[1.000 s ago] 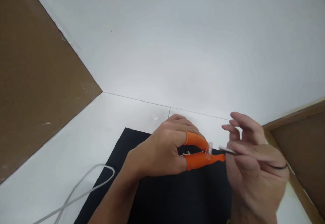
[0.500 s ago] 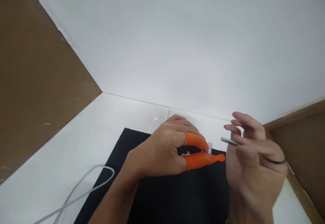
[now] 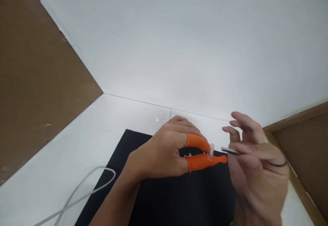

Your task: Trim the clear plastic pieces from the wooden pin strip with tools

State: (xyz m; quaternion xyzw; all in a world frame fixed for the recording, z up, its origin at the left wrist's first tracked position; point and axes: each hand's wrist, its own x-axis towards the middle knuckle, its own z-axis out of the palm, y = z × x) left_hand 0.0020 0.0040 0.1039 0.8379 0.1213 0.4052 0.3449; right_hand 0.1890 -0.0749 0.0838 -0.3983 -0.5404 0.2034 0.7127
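Observation:
My left hand is above the black mat, with orange finger cots on its thumb and index finger. Those two fingertips pinch a small clear plastic tube. To its right, my right hand grips a thin rod with a metal-looking tip between thumb and index finger. A dark, cord-like length runs back from the rod across that hand. The rod's tip points left at the clear tube, with a gap between them. Small pale pieces show partly behind my left fingers.
A black mat lies on the white surface. At left, a looped white cable crosses the mat's edge. A clear item sits behind my left hand. Brown panels stand at both sides, and a white wall rises behind.
My right hand has shifted slightly left, bringing the rod's tip a little lower and nearer the clear tube. My left hand has stayed in place.

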